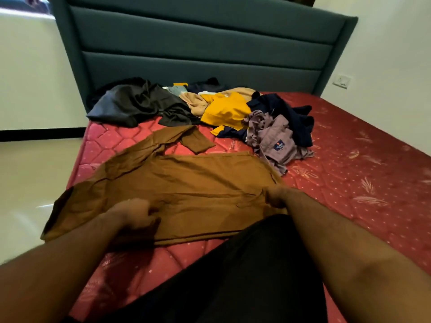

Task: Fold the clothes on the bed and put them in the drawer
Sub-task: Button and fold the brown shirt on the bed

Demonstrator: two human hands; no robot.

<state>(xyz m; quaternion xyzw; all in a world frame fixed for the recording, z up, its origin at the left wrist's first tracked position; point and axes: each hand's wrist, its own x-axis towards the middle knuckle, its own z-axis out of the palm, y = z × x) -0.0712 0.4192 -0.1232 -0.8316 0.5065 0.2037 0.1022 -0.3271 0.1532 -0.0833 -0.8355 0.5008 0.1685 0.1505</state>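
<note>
A brown garment [182,183] lies spread flat on the red mattress [361,164], one part hanging off the bed's left edge. My left hand [134,214] grips its near edge with curled fingers. My right hand [276,197] pinches the cloth at its right side. Behind it lies a heap of unfolded clothes: a dark grey piece [137,103], a yellow one [225,110], a beige one [196,102], a navy one [286,113] and a mauve shirt [275,141] with a small label.
A teal padded headboard [198,47] stands at the bed's far end. Pale floor [30,173] runs along the left side. A white wall with a switch plate [342,81] is on the right. My dark-clothed leg [245,276] rests on the mattress's near end.
</note>
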